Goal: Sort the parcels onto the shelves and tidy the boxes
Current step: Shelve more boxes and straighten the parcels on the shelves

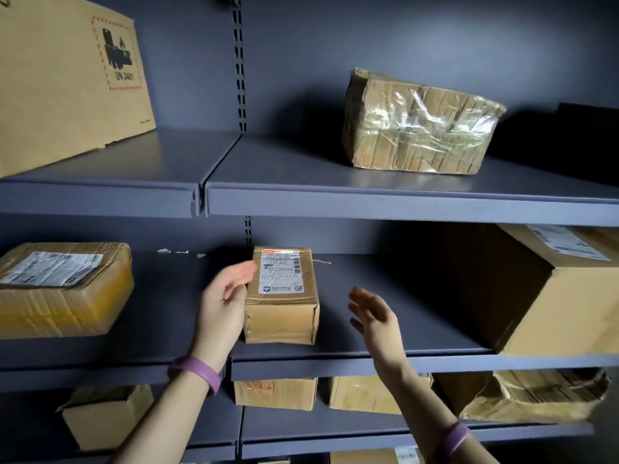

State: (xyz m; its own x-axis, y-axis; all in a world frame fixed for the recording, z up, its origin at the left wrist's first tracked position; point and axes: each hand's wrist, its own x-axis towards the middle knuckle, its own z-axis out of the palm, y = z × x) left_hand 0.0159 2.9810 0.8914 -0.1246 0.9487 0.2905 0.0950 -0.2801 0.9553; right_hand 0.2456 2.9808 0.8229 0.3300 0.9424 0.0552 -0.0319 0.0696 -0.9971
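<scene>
- The small parcel [283, 296] lies flat on the middle shelf [418, 316], label [281, 272] up, with its near end close behind the shelf's front lip [335, 363].
- The left hand [224, 296] is at the parcel's left side with loosely spread fingers, gripping nothing. I cannot tell whether it touches the cardboard.
- The right hand [371, 313] hovers to the parcel's right, clearly apart from it, fingers spread and empty.
- Risk of a lopsided shove: only the left hand is close, so a push from that side alone would probably swing the parcel crooked instead of sliding it straight.
- Risk of a drop: the parcel sits near the lip, so a pull toward the person or a brush from a wrist could tip it onto the boxes on the shelf below.
- Risk of crowding: the large carton [552, 296] stands to the parcel's right and overhangs the lip. Sliding the parcel hard that way could knock it further out.
- Risk to the label: its tape looks wrinkled, and fingers dragged across it might lift an edge.
- The yellow-taped parcel [57, 289], well to the small parcel's left, looks safe from either hand.
</scene>
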